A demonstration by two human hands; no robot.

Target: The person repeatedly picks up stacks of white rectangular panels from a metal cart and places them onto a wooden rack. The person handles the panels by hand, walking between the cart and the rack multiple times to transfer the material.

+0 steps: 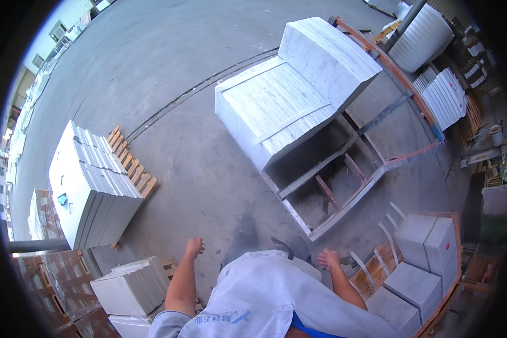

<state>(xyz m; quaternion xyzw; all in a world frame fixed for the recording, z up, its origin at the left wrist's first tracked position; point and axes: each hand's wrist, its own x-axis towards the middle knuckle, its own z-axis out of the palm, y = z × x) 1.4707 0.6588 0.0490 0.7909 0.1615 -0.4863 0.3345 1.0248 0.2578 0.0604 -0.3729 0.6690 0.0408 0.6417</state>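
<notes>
My left hand (195, 248) hangs in the air at my side with fingers loosely bent and slightly apart, holding nothing. It is nearest to a stack of pale stone slabs (130, 290) at the lower left. On the other side, my right hand (329, 258) is also free, its fingers parted. A wooden crate (458, 248) with white-grey stone blocks (414, 287) stands to the right of it. Ahead is a metal frame cart (343, 217) carrying stacked grey-white marble slabs (276, 98). Neither hand touches any of these.
White slabs (96, 197) lean together on a wooden pallet (132, 163) at the left. Wrapped crates (67, 281) sit behind them. Curved white strips (360, 267) stick up from the crate. A big white roll (422, 39) and upright slabs (442, 98) stand at the far right.
</notes>
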